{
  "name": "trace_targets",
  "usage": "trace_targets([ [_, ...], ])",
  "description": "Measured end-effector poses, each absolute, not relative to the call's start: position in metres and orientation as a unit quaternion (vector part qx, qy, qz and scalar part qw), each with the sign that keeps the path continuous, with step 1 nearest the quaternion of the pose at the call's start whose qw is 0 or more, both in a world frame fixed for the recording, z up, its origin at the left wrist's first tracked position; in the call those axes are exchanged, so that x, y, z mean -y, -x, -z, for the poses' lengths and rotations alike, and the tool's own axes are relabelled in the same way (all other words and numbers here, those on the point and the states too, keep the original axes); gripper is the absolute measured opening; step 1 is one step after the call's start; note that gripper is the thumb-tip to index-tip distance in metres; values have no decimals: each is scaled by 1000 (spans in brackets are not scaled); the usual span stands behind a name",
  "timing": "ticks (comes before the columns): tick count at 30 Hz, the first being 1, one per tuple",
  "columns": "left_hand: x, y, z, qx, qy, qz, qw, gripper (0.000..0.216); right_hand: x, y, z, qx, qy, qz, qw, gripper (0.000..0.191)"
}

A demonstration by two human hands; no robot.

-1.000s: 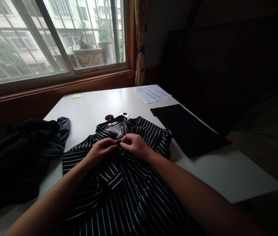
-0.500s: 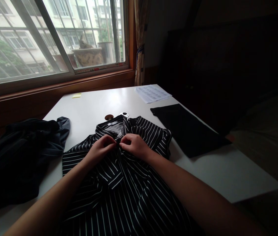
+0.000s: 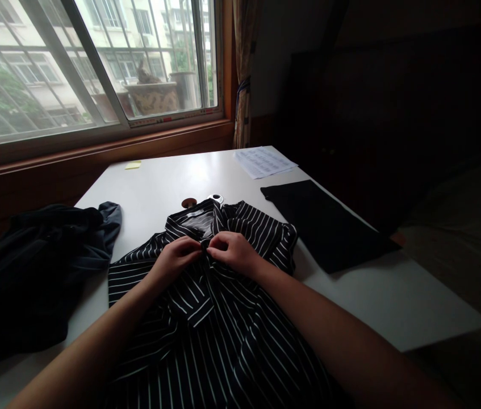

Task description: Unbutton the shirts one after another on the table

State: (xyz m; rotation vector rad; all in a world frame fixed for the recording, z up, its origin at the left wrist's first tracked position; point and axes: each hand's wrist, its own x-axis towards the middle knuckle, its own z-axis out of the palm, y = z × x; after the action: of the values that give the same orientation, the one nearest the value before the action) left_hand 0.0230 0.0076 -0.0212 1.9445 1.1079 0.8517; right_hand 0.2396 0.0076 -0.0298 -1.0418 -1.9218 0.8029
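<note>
On the white table (image 3: 159, 187), the left hand (image 3: 176, 258) and right hand (image 3: 235, 253) pinch the black white-striped shirt (image 3: 218, 335) placket, perhaps at 1 button.

Looked like a room in a home, dim and lived-in. Had a wide barred window (image 3: 95, 62) in a wooden frame, with apartment blocks outside and a potted plant (image 3: 154, 91) on the ledge. Showed a patterned curtain (image 3: 243, 74) gathered at the window's edge. Held a white worktop (image 3: 155, 182) strewn with clothing: a striped shirt (image 3: 218, 335), a dark heap of garments (image 3: 31, 272), a folded black cloth (image 3: 325, 224). Also carried printed papers (image 3: 264, 162) and a yellow sticky note (image 3: 133, 165).
</note>
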Motion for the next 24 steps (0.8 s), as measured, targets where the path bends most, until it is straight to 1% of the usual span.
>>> trace_targets([
  [9,-8,-22,21,-407,-765,-343,362,14,-8,-242,28,769,382,-335,387,7],
  [14,-8,-22,21,-403,-765,-342,368,15,-9,-242,29,775,371,-344,379,4],
  [17,-8,-21,20,-403,-766,-335,373,16,-9,-242,31,772,365,-345,390,5],
  [19,-9,-21,20,-402,-768,-326,377,17,-9,-241,32,761,364,-354,403,14],
  [22,-10,-19,21,-398,-772,-317,380,18,-8,-241,34,754,353,-373,410,40],
  [23,-11,-19,21,-398,-773,-315,381,19,-9,-241,34,759,346,-373,406,45],
  [24,-11,-19,21,-398,-773,-312,382,19,-9,-241,33,767,340,-368,400,44],
])
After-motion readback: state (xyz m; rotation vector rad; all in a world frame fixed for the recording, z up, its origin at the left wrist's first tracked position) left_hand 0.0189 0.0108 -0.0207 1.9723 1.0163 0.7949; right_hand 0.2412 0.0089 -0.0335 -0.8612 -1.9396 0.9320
